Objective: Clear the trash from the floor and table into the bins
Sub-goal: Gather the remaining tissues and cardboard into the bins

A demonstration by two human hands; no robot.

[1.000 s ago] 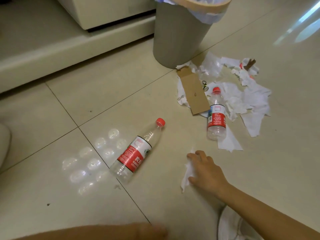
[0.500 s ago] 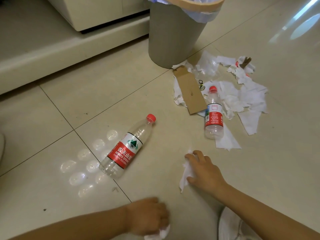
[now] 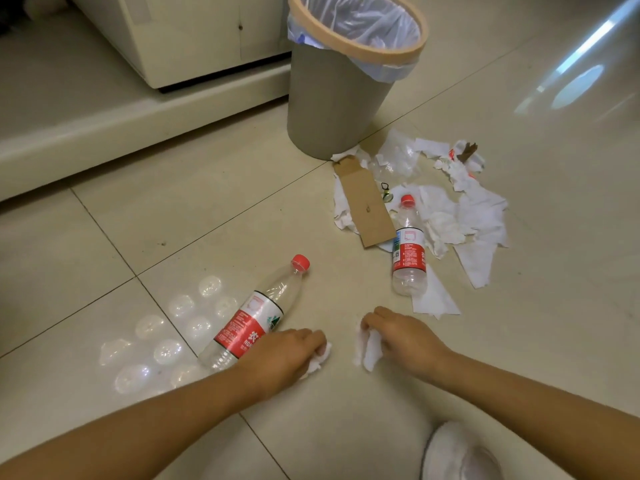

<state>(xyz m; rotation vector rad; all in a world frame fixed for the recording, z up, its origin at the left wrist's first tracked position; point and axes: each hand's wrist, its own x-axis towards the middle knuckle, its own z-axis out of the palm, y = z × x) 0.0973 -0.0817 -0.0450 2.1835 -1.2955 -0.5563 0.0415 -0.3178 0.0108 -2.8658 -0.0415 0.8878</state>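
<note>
My right hand (image 3: 405,332) grips a white tissue (image 3: 369,349) against the floor tiles. Just to its left, my left hand (image 3: 285,353) holds a crumpled white tissue wad (image 3: 317,362). An empty plastic bottle with a red label (image 3: 256,315) lies beside my left hand. A second red-capped bottle (image 3: 408,249) lies farther right, next to a pile of torn white paper (image 3: 481,216) and a brown cardboard piece (image 3: 367,202). The grey bin (image 3: 332,109) with a clear liner stands behind the pile.
A clear plastic blister tray (image 3: 162,337) lies on the floor at the left. A cream cabinet (image 3: 194,36) on a raised step runs along the back left. My white shoe (image 3: 457,455) shows at the bottom right.
My left hand has come forward from the bottom edge with its tissue wad, ending beside the near bottle. My right hand has gathered its tissue tighter. The view tilted up, showing the bin's rim.
</note>
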